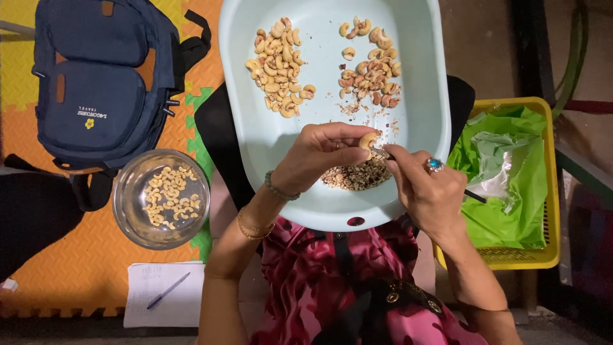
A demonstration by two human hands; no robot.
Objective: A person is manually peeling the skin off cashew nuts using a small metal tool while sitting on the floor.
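**Peeling a cashew over a pale tray**

Pinching a single cashew (367, 140) between thumb and fingertips, the left hand (319, 156) held it just above the near end of a pale blue oval tray (255, 76) that rested on the person's lap. The right hand (429, 188) was closed around a thin dark tool (476, 196), its tip touching the nut; a ring with a blue stone (435, 165) sat on one finger. A beaded bracelet (278, 190) and thin gold bangles (252, 227) circled the left wrist.

Directly beneath the nut lay a heap of brown skins and scraps (357, 176). Farther up the tray were two separate piles: pale, clean cashews (278, 67) on the left and cashews with reddish skin still on them (373, 70) on the right.

Left of the tray, a glass bowl (128, 217) stood on an orange foam mat (76, 262) and held more pale cashews. Beyond it lay a navy backpack (96, 83). Near the person's left elbow was a sheet of paper (159, 300) with a blue pen (167, 291) on it. To the right stood a yellow basket (543, 255) lined with a green plastic bag (511, 191).
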